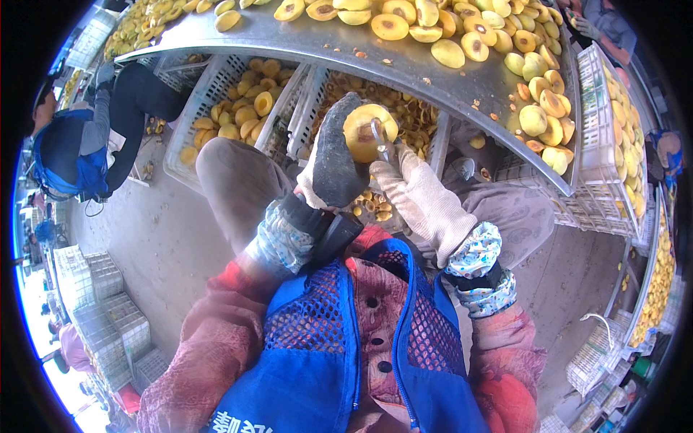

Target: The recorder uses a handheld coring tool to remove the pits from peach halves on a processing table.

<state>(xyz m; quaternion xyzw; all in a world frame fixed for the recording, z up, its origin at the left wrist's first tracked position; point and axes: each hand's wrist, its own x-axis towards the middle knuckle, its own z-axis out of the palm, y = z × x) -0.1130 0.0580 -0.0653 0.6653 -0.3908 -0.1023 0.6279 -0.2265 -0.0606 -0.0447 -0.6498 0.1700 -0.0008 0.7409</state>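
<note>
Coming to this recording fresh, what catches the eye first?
A cut yellow fruit at upper centre, held in the dark-gloved left hand while the right hand holds a metal tool at it. Fruit halves crowd the metal table above; the blue vest stands out below.

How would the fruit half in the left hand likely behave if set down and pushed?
The fruit half would likely rock or slide rather than roll far, given its broad cut face. Its exposed flesh may be slippery, even for the gloved left hand. It is probably fairly light, since that hand alone seems to support it.
</note>
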